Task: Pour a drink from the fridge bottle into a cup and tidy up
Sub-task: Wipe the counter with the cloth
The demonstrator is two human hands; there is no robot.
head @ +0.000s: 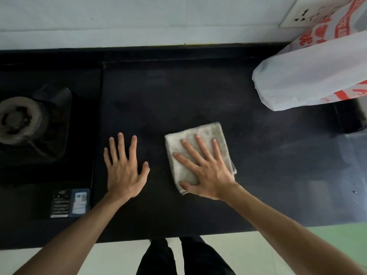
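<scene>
The cloth, folded into a grey square, lies flat on the dark counter just right of centre, pinned under the right hand, whose straight, spread fingers press it without gripping. It looks soft, light and limp, likely to slide under a flat palm and best lifted by pinching its free upper edge. The left hand lies flat and empty beside it, near the burner at left, with a bag upper right.

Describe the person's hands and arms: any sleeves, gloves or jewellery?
Left hand and right hand are bare, with no gloves, rings or watch visible. No sleeve shows up to the frame edge on either side. Dark trousers are visible below.
</scene>
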